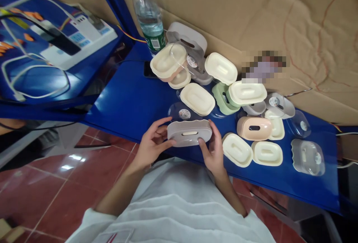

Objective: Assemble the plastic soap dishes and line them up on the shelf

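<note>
Grey plastic oblong box with a wavy rim (189, 128) is held just above the near edge of the blue counter (125, 90), in the centre of the frame, its slotted side facing the wearer. Both hands grip it by its ends: the left hand (152, 142) and the right hand (213, 151) each have a thumb on the near side, the fingers partly hidden behind. Something pale shows through the slot; whether a tray is seated inside cannot be told. Judging by the layout, the work is only partly done. One grey wavy-rimmed piece with a clear domed cover (307, 157), at the far right of the frame, looks put together. Most other parts seem loose: a cream oblong tray (197, 99) just beyond the held box, two more, a left cream tray (237, 150) and a right cream tray (267, 153), right of the hands, a peach slotted box (264, 130) behind those, and a green wavy-rimmed box (223, 107) overlapped by a cream oblong piece (248, 93). A transparent labelled cover (176, 112) lies beyond the left hand, apparently unfitted.
</note>
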Available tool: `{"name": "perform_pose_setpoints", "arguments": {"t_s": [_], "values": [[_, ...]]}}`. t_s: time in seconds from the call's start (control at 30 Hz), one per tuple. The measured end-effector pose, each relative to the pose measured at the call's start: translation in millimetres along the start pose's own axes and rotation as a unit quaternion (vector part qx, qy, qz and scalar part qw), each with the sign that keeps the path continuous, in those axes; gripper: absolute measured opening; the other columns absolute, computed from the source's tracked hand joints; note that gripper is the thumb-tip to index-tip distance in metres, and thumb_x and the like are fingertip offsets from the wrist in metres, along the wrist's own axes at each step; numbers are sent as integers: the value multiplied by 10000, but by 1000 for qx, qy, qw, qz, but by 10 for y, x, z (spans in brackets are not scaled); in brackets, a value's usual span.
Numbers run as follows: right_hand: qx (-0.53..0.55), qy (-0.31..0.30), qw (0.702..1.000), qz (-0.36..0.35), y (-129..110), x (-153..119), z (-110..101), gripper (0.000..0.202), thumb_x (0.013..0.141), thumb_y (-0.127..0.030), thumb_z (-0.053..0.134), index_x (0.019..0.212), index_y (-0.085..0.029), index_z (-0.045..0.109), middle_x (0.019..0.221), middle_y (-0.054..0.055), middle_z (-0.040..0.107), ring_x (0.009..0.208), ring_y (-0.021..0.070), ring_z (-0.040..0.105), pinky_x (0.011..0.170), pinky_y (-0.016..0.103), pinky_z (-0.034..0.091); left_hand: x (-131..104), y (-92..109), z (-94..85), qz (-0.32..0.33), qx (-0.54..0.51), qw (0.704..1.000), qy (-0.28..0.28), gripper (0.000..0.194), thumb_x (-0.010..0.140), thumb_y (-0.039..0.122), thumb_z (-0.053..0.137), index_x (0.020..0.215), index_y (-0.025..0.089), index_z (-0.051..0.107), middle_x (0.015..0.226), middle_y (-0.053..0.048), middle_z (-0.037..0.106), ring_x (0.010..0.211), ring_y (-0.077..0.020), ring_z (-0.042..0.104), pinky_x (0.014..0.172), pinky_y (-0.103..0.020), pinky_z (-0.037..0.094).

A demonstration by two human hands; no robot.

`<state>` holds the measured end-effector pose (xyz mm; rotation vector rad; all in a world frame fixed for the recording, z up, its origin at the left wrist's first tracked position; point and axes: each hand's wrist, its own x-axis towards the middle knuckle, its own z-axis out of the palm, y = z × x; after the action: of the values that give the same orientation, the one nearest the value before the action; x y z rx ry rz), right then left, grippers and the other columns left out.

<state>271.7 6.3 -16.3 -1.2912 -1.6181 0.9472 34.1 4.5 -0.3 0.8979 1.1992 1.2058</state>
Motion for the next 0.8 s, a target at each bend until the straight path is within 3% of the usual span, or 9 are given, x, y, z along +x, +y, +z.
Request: {"name": "perform_pose_setpoints", "arguments": {"t_s": [0.1, 0.2, 0.27, 0.33, 0.4, 0.5, 0.57, 0.67, 0.8], "values": [[-35, -57, 997, -42, -36, 77, -23, 699, 1131, -415, 519, 1747, -281, 219, 1739, 144, 421, 1543, 281, 523, 1236, 492, 518, -26, 112, -250, -24, -28, 993, 116, 749, 722, 453, 985, 1366, 223, 679, 1008, -57, 814, 821, -180, 756, 736, -271, 622], [-157, -137, 973, -103, -98, 164, 7, 703, 1127, -424, 525, 1753, -325, 221, 1738, 107, 433, 1604, 312, 426, 1308, 576, 402, -76, 157, -648, -11, -37, 957, 286, 599, 735, 455, 970, 1250, 259, 735, 966, 23, 795, 761, -130, 704, 706, -247, 611], [-229, -156, 952, -127, -114, 191, 75, 711, 1108, -401, 578, 1743, -346, 263, 1682, 103, 509, 1590, 328, 433, 1337, 626, 315, -112, 144, -895, 0, -26, 935, 353, 499, 776, 461, 940, 1196, 274, 747, 1050, 48, 798, 858, -150, 709, 770, -284, 635], [-269, -131, 945, -129, -99, 186, 149, 694, 1084, -383, 635, 1715, -362, 346, 1554, 113, 616, 1496, 331, 527, 1332, 653, 289, -144, 108, -1052, -1, -11, 923, 384, 480, 792, 484, 923, 1183, 265, 751, 1146, 38, 800, 990, -201, 723, 845, -344, 651], [-287, -91, 946, -117, -67, 167, 190, 637, 1061, -372, 679, 1659, -383, 460, 1461, 121, 645, 1445, 348, 557, 1304, 681, 314, -167, 70, -1101, -16, -1, 923, 384, 507, 786, 508, 925, 1189, 250, 759, 1203, 11, 798, 1093, -243, 724, 905, -378, 646], [-278, -53, 953, -109, -39, 156, 160, 531, 1062, -340, 673, 1580, -397, 571, 1516, 128, 588, 1527, 385, 467, 1251, 682, 399, -169, 52, -1030, -44, 8, 938, 343, 565, 771, 540, 928, 1218, 230, 775, 1213, -28, 800, 1147, -246, 721, 944, -348, 623], [-254, -26, 961, -109, -61, 170, 102, 494, 1075, -328, 651, 1561, -394, 592, 1533, 113, 589, 1543, 365, 453, 1233, 641, 452, -149, 72, -936, -53, 26, 949, 310, 616, 753, 561, 932, 1242, 219, 780, 1149, -38, 806, 1071, -218, 732, 888, -299, 615], [-198, 17, 975, -103, -151, 193, 28, 465, 1077, -314, 651, 1537, -374, 617, 1476, 95, 656, 1440, 311, 569, 1198, 561, 523, -108, 110, -753, -64, 50, 964, 253, 711, 721, 607, 940, 1291, 217, 769, 1008, -29, 797, 876, -169, 724, 748, -243, 594], [-143, -37, 980, -133, -273, 174, 29, 385, 1084, -224, 612, 1433, -358, 703, 1405, 67, 724, 1349, 261, 661, 1155, 491, 578, -77, 95, -454, -66, 38, 987, 139, 743, 797, 633, 892, 1381, 207, 721, 1120, -88, 809, 951, -206, 757, 814, -277, 613]]}}
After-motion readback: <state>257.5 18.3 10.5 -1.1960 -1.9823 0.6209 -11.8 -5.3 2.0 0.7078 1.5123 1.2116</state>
